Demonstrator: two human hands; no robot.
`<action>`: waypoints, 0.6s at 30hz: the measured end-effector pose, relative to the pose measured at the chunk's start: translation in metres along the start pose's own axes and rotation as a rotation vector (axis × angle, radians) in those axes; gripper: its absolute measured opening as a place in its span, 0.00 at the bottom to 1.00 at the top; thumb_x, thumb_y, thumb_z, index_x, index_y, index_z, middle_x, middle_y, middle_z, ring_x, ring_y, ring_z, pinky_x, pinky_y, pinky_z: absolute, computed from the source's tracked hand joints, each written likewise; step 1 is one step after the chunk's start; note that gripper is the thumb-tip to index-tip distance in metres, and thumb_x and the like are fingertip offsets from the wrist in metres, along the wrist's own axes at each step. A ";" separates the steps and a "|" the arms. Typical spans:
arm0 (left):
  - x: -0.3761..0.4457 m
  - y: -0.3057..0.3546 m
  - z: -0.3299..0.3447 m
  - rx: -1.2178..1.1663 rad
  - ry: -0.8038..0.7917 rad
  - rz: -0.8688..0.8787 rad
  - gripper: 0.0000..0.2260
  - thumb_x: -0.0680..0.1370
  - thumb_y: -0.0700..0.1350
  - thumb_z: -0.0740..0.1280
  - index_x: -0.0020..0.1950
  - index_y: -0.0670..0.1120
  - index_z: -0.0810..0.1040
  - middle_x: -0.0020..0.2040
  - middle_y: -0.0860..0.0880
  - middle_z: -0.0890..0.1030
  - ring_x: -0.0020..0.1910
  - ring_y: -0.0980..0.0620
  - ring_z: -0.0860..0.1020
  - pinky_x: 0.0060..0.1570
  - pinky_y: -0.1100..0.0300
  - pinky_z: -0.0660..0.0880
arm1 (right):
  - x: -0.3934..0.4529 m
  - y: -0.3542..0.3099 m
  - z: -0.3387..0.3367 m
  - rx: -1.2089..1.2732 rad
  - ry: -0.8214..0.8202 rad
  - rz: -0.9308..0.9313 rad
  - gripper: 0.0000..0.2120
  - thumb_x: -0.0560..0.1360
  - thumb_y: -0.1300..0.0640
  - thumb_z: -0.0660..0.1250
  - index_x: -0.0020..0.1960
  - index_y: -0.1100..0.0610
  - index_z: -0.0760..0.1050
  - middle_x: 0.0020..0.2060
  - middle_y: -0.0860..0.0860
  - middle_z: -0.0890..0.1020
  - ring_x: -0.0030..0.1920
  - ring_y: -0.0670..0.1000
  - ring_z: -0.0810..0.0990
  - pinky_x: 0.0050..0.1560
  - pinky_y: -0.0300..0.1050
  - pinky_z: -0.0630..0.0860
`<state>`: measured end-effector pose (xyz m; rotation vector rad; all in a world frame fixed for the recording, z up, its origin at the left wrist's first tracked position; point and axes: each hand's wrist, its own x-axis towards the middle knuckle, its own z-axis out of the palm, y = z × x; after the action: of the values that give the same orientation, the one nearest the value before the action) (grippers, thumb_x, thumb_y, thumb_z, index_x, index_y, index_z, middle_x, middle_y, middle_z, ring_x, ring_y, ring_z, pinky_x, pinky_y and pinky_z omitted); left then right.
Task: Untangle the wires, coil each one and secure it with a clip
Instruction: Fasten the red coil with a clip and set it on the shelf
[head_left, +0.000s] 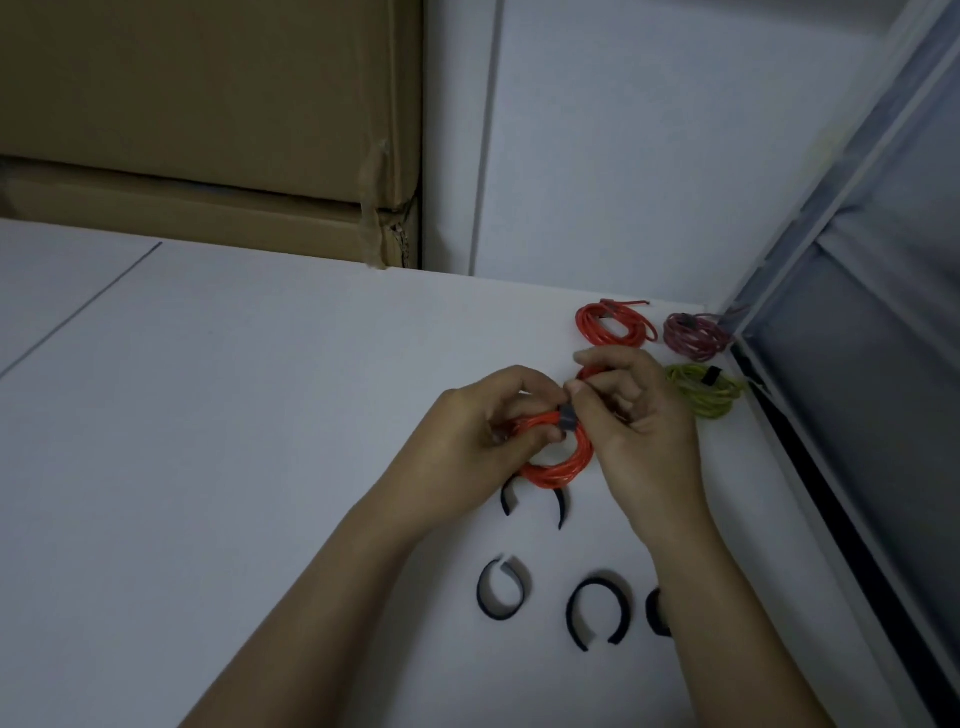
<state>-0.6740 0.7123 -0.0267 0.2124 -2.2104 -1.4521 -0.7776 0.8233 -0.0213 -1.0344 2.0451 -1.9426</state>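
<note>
Brown cardboard boxes (208, 130) stand behind the white desk (208, 415); over its middle, left hand (467, 431) and right hand (639, 415) fingers grip an orange wire coil (556, 467) above loose black clips (597, 613), with finished coils (615, 322) by the right-hand wall

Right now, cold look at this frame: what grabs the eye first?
Both hands mid-table: the left hand holds an orange wire coil while the right hand pinches a dark strap round it. Three finished coils lie far right by the metal frame; loose black straps curl near the wrists.
</note>
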 end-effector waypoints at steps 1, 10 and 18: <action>0.000 -0.002 0.001 0.042 0.011 0.026 0.09 0.76 0.38 0.70 0.53 0.49 0.78 0.48 0.56 0.84 0.49 0.59 0.82 0.49 0.63 0.77 | 0.000 0.000 0.000 0.004 -0.002 0.005 0.14 0.75 0.69 0.66 0.49 0.49 0.76 0.32 0.48 0.78 0.37 0.43 0.80 0.42 0.33 0.76; 0.001 -0.012 0.006 0.426 0.215 0.354 0.11 0.79 0.41 0.63 0.57 0.42 0.81 0.51 0.51 0.83 0.49 0.58 0.79 0.50 0.73 0.73 | 0.000 0.005 0.001 -0.081 -0.019 -0.037 0.11 0.76 0.64 0.67 0.46 0.48 0.79 0.44 0.50 0.83 0.46 0.46 0.82 0.49 0.38 0.76; 0.005 -0.020 0.004 0.445 0.331 0.334 0.10 0.79 0.42 0.63 0.57 0.43 0.81 0.51 0.48 0.80 0.47 0.56 0.78 0.46 0.64 0.75 | -0.007 0.001 0.003 -0.027 -0.152 -0.046 0.09 0.77 0.62 0.66 0.54 0.53 0.80 0.47 0.47 0.84 0.51 0.46 0.83 0.53 0.39 0.78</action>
<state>-0.6829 0.7052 -0.0447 0.2002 -2.1352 -0.6841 -0.7716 0.8247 -0.0247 -1.2056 1.9875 -1.8006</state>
